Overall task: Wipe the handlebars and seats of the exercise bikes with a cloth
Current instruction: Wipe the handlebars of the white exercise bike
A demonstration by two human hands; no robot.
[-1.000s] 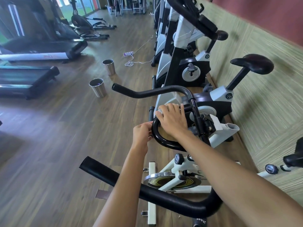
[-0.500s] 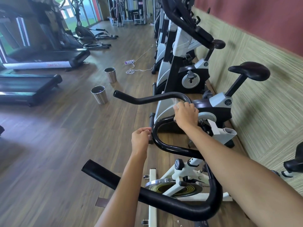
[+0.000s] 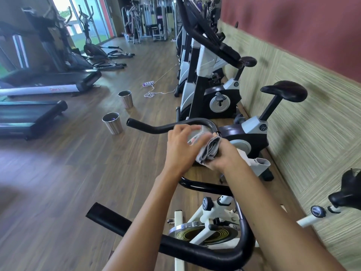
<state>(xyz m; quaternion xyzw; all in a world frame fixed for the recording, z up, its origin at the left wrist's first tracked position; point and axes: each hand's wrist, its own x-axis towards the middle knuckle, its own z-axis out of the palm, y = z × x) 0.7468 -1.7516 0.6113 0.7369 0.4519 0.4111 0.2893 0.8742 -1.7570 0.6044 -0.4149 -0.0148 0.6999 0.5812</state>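
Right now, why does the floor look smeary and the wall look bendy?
Head view: motion blur smears the floor at the left edge and the left hand; the wide lens bends the wall; the windows glare white; the cloth looks fairly sharp.

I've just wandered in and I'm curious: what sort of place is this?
Most likely a gym: a row of exercise bikes stands along the wall, treadmills lie across the wood floor, and weight machines show at the far end. The right hand holds a cloth.
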